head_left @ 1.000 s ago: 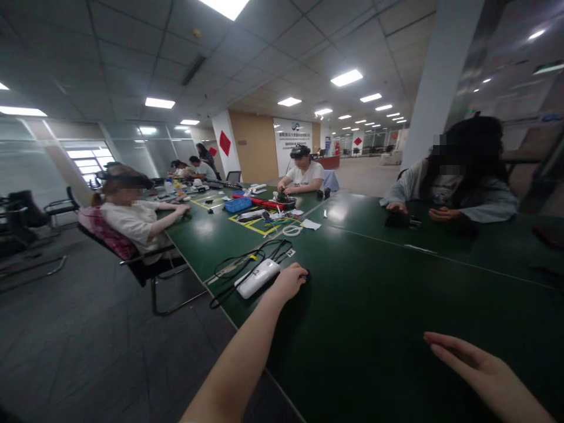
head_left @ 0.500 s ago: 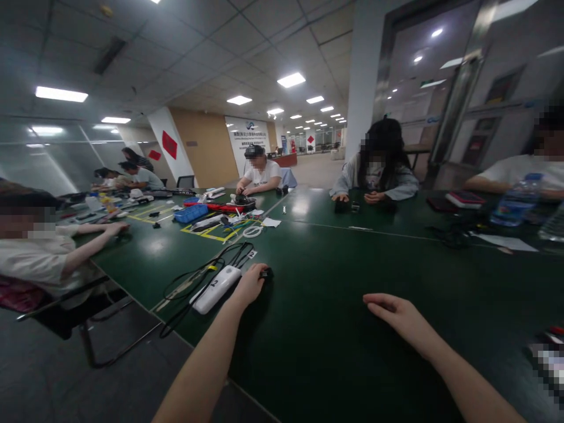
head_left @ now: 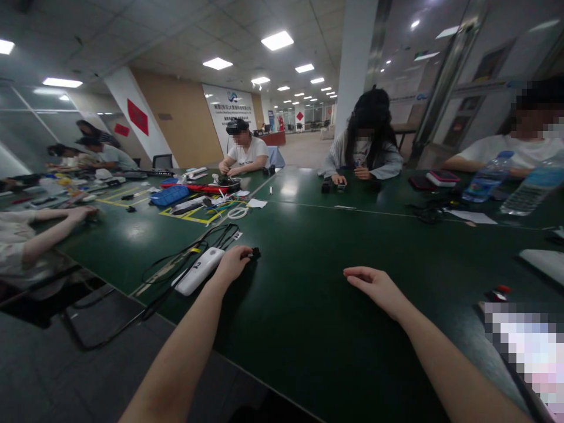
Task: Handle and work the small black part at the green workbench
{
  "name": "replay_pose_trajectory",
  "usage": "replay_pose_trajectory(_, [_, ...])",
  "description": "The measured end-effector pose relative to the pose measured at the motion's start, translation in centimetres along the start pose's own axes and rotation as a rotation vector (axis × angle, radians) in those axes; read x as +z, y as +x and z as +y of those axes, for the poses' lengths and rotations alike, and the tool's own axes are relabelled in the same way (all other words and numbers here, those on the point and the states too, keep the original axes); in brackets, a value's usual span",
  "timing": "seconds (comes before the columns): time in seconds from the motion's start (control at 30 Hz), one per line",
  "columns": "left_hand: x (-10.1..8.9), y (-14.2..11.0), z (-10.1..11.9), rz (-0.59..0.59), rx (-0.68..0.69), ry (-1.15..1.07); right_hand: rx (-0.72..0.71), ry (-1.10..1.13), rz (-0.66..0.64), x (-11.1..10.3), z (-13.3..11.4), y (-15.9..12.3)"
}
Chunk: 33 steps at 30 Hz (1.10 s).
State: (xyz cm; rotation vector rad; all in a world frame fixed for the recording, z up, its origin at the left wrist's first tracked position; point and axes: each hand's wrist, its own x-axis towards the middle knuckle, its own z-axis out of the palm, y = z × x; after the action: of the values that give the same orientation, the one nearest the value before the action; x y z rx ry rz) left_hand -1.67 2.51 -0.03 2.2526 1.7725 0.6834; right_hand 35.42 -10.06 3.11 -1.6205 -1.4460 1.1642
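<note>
My left hand is closed around the near end of a small black object at the table's surface. Its exact kind is too small and dark to make out. Just left of that hand lies a white power strip marked "2", with a looped black cable beside it. My right hand is held low over the dark green table, some way to the right. Its fingers are lightly bent and extended leftward, a little apart from the thumb, and nothing shows between them.
Farther back are a blue basket, a white cable coil and assorted wires. Water bottles and a white paper sheet sit at the right, with a blurred-out bright screen nearer. Several people sit around the table.
The view has turned rightward and slightly down, so the scene sits farther left and higher. Both hands keep about the same places over the table, the left still on the black object.
</note>
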Motion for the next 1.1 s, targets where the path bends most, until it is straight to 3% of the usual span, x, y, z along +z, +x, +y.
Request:
replay_pose_trajectory(0.3, [-0.8, -0.1, 0.6, -0.06, 0.041, 0.009, 0.011, 0.015, 0.0, 0.0, 0.2, 0.1])
replay_pose_trajectory(0.5, [-0.2, -0.2, 0.5, -0.029, -0.025, -0.101, 0.023, 0.0, 0.009, 0.1, -0.1, 0.0])
replay_pose_trajectory(1.1, [-1.4, -0.3, 0.9, -0.059, 0.016, 0.026, 0.023, 0.004, -0.019, -0.1, 0.5, 0.2])
